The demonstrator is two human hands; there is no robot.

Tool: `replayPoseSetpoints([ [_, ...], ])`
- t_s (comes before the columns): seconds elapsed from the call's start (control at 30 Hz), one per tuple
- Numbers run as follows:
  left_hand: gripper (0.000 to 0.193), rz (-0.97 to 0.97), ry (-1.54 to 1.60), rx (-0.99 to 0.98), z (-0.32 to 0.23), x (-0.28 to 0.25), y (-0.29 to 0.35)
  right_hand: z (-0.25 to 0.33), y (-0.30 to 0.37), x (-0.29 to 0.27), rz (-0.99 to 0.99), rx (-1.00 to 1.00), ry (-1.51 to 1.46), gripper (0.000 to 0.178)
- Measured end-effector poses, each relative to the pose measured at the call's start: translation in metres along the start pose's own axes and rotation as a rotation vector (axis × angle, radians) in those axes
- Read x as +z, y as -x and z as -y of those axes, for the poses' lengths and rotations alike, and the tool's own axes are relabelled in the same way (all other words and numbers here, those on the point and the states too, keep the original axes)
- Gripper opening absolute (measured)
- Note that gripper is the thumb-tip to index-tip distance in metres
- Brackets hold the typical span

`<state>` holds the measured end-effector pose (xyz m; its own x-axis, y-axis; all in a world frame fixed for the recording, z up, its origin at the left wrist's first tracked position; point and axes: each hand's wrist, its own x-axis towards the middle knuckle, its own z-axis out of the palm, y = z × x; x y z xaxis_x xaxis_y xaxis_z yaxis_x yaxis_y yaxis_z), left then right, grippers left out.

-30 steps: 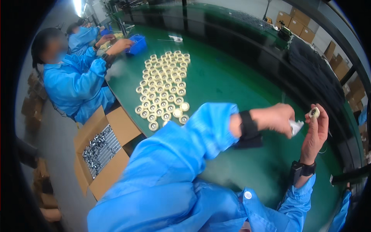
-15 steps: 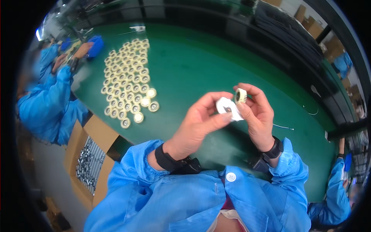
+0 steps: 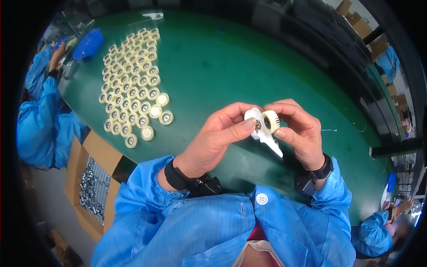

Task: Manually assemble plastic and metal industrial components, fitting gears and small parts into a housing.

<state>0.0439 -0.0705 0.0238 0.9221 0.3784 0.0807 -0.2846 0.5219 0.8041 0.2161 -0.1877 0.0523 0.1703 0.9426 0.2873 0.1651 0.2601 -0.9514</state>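
My left hand pinches a white plastic part with a rounded head and a tapering tail. A small dark metal piece shows at the tip of my left thumb, in the part's head. Between thumb and fingers of my right hand is a cream toothed gear with a dark centre, tilted on edge. Gear and white part are held close together above the green table; whether they touch I cannot tell. To the left lie rows of similar cream gears, most with the dark centre up and a few turned pale side up.
An open cardboard box of small metal parts stands at the left by the green table. A white piece with a thin wire lies at the far edge. Co-workers in blue sit left and right; a blue bin is at far left.
The white part has turned so its tapering tail points down toward me. The gear has tilted and come down beside its head. The whole view has shifted slightly.
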Motion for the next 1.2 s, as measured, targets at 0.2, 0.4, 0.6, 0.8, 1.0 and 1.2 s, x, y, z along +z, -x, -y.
replayPoseSetpoints([
  [0.2,0.030,-0.028,-0.026,-0.020,-0.001,0.003,0.000,0.001,-0.001,-0.002,0.040,-0.034,0.097,0.034],
  [0.4,0.031,-0.050,-0.053,-0.036,-0.003,0.006,0.002,0.004,0.002,0.001,0.028,-0.042,0.217,0.033],
  [0.6,0.038,0.011,-0.085,-0.100,-0.005,0.000,0.003,0.011,0.001,0.005,0.049,-0.274,0.518,0.035],
  [0.8,0.041,0.032,0.012,-0.075,-0.004,-0.002,0.002,0.016,0.001,0.009,0.133,-0.386,0.690,0.054],
  [1.0,0.047,-0.100,-0.022,0.043,-0.002,0.008,0.002,0.005,-0.009,0.019,0.125,-0.026,0.636,0.067],
  [1.2,0.031,0.164,-0.322,0.536,-0.054,0.018,0.031,-0.048,-0.100,-0.100,-0.035,-0.270,1.627,0.054],
])
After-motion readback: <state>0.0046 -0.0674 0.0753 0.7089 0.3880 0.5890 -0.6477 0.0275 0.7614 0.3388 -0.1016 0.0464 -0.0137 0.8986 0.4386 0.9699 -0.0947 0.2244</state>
